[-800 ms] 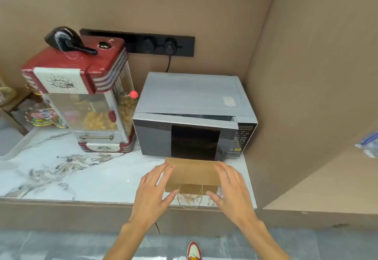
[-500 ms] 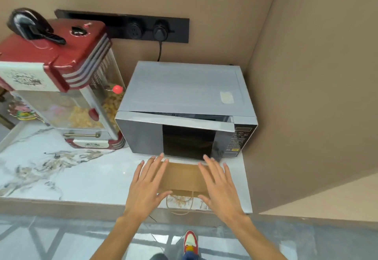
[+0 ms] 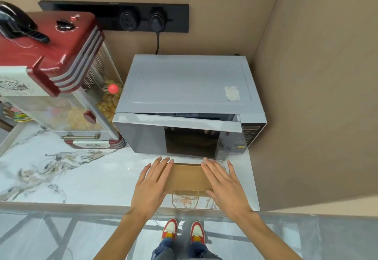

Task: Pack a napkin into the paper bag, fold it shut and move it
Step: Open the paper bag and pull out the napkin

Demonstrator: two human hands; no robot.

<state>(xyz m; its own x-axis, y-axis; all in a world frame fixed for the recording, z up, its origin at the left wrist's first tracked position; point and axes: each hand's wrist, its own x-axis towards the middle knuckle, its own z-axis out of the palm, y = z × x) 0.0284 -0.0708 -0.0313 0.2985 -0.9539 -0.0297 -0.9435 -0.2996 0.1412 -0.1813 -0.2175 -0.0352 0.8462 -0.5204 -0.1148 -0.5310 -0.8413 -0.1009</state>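
Note:
A brown paper bag [image 3: 187, 177] lies flat and folded on the marble counter [image 3: 81, 176], just in front of the microwave. Its string handles [image 3: 185, 201] loop toward the counter's front edge. My left hand [image 3: 152, 184] lies flat on the bag's left end, fingers stretched out. My right hand [image 3: 224, 183] lies flat on the right end in the same way. Neither hand grips the bag. No napkin is visible.
A silver microwave [image 3: 190, 104] stands right behind the bag with its door slightly ajar. A red popcorn machine [image 3: 55, 79] fills the left. A tan wall [image 3: 315, 96] closes the right side. A black socket strip [image 3: 114, 17] runs along the back wall.
Both hands have flattened and slid forward over the bag toward the microwave, thumbs coming off its front edge. My head has moved closer and looks more steeply down.

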